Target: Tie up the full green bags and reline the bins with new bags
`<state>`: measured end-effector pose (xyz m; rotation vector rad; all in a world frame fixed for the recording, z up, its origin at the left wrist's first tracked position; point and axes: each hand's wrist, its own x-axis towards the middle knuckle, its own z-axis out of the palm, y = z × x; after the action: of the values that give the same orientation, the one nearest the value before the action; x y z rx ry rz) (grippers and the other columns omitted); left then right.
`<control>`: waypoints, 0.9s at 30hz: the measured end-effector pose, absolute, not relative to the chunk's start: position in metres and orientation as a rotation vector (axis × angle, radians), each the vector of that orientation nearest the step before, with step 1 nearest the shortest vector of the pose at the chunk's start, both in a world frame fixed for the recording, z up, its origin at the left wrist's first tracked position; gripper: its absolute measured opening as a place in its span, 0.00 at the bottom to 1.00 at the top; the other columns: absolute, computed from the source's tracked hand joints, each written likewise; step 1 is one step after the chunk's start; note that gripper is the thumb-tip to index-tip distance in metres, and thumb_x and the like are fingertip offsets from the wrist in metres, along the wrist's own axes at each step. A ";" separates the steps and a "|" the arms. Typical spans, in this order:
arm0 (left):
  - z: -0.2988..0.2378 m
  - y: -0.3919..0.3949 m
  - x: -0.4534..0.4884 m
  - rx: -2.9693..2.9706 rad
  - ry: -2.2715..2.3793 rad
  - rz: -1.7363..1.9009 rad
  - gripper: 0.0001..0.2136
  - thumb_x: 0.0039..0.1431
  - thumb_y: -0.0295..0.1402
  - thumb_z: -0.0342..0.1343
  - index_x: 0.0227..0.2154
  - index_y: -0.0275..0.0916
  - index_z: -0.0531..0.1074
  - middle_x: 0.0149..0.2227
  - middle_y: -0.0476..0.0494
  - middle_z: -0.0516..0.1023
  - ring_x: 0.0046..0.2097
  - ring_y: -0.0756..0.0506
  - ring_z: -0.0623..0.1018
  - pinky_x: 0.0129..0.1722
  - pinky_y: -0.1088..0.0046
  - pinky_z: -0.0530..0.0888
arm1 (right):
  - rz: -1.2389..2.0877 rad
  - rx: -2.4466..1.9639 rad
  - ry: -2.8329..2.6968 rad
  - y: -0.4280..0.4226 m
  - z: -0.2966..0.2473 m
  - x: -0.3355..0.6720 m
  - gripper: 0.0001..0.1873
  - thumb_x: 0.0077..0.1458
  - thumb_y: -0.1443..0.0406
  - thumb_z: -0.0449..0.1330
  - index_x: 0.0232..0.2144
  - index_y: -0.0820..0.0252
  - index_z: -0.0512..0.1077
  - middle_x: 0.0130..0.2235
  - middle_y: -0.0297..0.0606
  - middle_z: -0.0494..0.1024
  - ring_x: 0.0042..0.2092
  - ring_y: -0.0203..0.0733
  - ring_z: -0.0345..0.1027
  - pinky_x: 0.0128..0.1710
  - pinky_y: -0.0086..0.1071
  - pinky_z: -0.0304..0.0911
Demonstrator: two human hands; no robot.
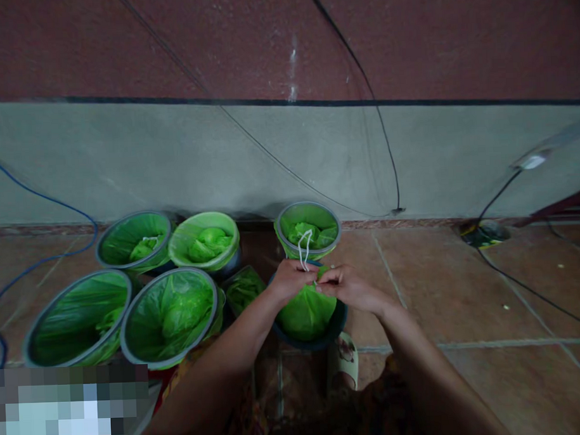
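Observation:
Both my hands meet over a dark bin [332, 333] that holds a bunched green bag [305, 312]. My left hand [288, 280] is closed, pinching the bag's white drawstring [304, 250], which loops up above my fingers. My right hand [350, 286] is closed too, gripping the string and the bag's gathered top from the right. Behind them stands another bin [308, 228] lined with a green bag whose own white string shows.
Several more green-lined bins [170, 317] stand in a cluster at the left on the tiled floor. A grey and dark-red wall runs behind. Black cables [387, 150] hang down it, a blue cable [37, 198] curves at far left. A slipper [343, 361] lies below the bin.

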<state>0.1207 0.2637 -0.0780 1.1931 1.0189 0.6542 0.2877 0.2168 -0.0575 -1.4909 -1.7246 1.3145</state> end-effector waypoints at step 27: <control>-0.064 0.253 0.112 2.589 0.797 0.857 0.13 0.63 0.29 0.48 0.48 0.39 0.72 0.41 0.42 0.79 0.45 0.46 0.78 0.54 0.64 0.70 | 1.552 -1.448 -1.082 0.218 -0.042 0.281 0.19 0.50 0.49 0.59 0.32 0.58 0.68 0.20 0.25 0.65 0.16 0.28 0.51 0.15 0.26 0.45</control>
<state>0.1124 0.2534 -0.0639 2.5892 0.7973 0.8567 0.2812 0.2175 -0.0421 -1.4479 -1.0816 1.5519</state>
